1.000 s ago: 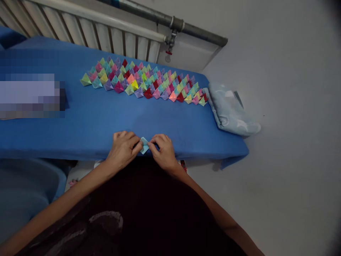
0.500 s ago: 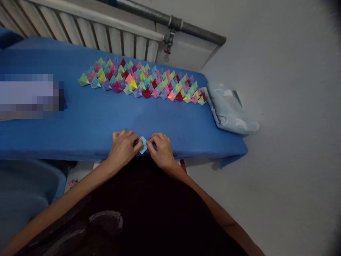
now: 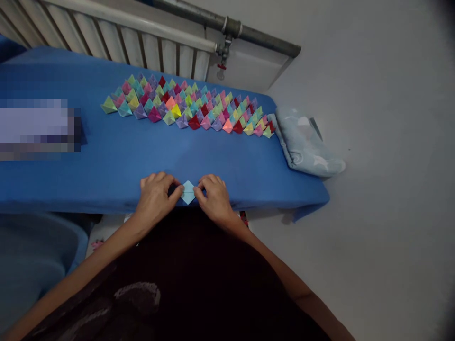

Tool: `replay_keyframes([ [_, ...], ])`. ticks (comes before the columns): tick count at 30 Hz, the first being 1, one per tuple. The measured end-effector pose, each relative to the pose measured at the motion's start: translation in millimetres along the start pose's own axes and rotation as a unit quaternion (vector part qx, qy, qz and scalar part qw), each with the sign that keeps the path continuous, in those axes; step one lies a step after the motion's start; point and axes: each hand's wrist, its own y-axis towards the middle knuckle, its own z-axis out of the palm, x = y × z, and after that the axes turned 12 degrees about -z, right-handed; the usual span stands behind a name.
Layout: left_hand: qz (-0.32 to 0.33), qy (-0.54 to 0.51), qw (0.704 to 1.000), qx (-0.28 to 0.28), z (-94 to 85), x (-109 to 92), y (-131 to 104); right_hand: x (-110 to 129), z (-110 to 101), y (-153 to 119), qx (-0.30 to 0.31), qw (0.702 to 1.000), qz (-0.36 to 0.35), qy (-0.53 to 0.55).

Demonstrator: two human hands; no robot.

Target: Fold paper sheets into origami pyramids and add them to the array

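Note:
A small light-blue folded paper (image 3: 188,192), diamond-shaped with a crease across its middle, is between my hands near the front edge of the blue-covered table (image 3: 117,175). My left hand (image 3: 156,194) pinches its left corner between thumb and forefinger. On the opposite corner, my right hand (image 3: 212,195) has its thumb and fingers closed. Beyond them stand rows of folded paper boats (image 3: 194,122) in green, pink, purple, red, yellow and blue.
A folded grey-blue blanket (image 3: 309,147) lies at the table's right end against the wall. Behind the table run a white radiator (image 3: 131,47) and a grey pipe (image 3: 266,40). A blue chair (image 3: 39,251) stands at lower left. A pixelated patch covers something on the left.
My left hand has shifted slightly left, its thumb drawing back to the paper's corner, so more of the paper shows. My right hand has stayed nearly in place.

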Motion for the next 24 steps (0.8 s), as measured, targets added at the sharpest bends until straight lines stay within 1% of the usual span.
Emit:
replay_keyframes([
  [4, -0.009, -0.01, 1.0, 0.001, -2.7, 1, -2, -1, 0, -1, -0.006, 1.0, -0.004, 0.004],
  [8, -0.006, -0.004, 1.0, 0.001, -1.8, 1, -1, -2, 0, 0, -0.004, 1.0, 0.0, 0.008],
  [14, 0.002, -0.006, 1.0, -0.011, 0.2, 4, 1, -1, -2, 2, 0.002, 1.0, 0.008, 0.019],
  [17, 0.013, 0.01, 1.0, -0.022, -0.7, 4, 0, 0, -4, 2, 0.003, 0.999, 0.012, 0.03],
  [19, 0.046, 0.034, 0.997, -0.053, -1.2, 3, -4, 1, -5, 2, 0.006, 0.999, 0.009, 0.034],
  [22, 0.159, 0.065, 0.98, -0.097, -0.6, -2, -13, 1, -5, 2, 0.017, 0.999, 0.005, 0.029],
  [24, 0.225, 0.077, 0.966, -0.101, 0.5, -5, -19, 1, -5, 2, 0.02, 1.0, 0.006, 0.024],
])
